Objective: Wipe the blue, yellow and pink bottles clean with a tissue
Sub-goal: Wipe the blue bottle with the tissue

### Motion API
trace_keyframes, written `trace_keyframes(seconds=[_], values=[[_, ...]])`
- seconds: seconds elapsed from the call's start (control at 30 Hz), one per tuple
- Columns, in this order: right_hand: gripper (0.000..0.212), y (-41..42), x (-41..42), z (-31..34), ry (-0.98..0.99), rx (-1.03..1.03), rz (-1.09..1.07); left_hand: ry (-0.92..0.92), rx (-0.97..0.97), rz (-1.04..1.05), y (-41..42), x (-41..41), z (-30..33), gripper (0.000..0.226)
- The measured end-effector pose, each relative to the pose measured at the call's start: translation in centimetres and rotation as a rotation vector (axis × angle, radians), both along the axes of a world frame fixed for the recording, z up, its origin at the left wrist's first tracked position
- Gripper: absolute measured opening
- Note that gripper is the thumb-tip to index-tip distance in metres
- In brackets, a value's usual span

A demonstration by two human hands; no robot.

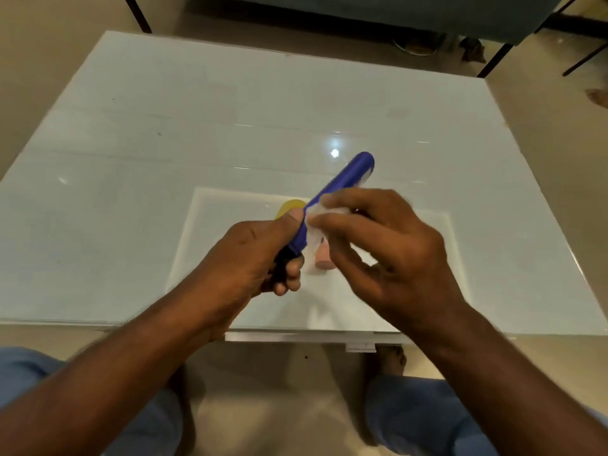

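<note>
One blue bottle (342, 181) tilts above the counter (164, 143), its lower end gripped in the left hand (250, 258); the right hand (388, 251) pinches one tissue (324, 213) against it; one yellow bottle (291, 205) and one pink bottle (324, 258) sit beneath on a white tray (411, 291); beige floor (49, 44) surrounds.

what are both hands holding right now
Left hand: grips the blue bottle at its lower end.
Right hand: pinches the tissue against the bottle.

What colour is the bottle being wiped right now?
Blue; the blue bottle shows best in the head view.
</note>
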State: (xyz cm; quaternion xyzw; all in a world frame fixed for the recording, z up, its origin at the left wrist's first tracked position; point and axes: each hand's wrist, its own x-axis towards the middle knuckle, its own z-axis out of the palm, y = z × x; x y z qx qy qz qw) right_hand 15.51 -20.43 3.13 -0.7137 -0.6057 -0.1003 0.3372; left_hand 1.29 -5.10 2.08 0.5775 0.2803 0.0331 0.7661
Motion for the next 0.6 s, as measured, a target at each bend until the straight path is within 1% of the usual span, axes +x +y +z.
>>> trace_keyframes(seconds=[0.03, 0.13, 0.2, 0.27, 0.37, 0.43, 0.47, 0.53, 0.6], values=[[0.026, 0.0, 0.7, 0.1, 0.015, 0.013, -0.037, -0.006, 0.090, 0.008, 0.0, -0.1, 0.0, 0.047], [0.022, -0.4, 3.1, 0.9, 0.180, 0.137, -0.250, -0.080, 0.451, 0.013, -0.2, -0.4, 0.0, 0.030], [0.023, -0.7, 3.5, 1.1, 0.232, 0.174, -0.326, -0.105, 0.624, 0.018, -0.4, -0.7, 0.0, 0.028], [0.024, -0.6, 2.4, 0.6, 0.174, 0.145, -0.281, -0.110, 0.684, 0.050, -0.6, -0.7, -0.1, 0.027], [0.027, -0.1, -0.3, -0.6, 0.015, 0.028, -0.068, -0.112, 0.704, 0.112, -0.3, -0.8, 0.1, 0.031], [0.030, 0.3, -0.6, -0.8, -0.063, -0.028, -0.007, -0.125, 0.714, 0.135, 0.0, -0.8, 0.2, 0.035], [0.030, 0.4, -0.2, -0.6, -0.038, -0.010, -0.042, -0.125, 0.721, 0.144, 0.2, -0.9, 0.2, 0.037], [0.026, 0.5, 1.3, -0.1, 0.065, 0.077, -0.187, -0.115, 0.735, 0.156, 0.3, -1.0, 0.2, 0.041], [0.026, 0.2, 2.6, 0.5, 0.129, 0.118, -0.312, -0.113, 0.750, 0.146, 0.2, -1.0, 0.1, 0.044]])
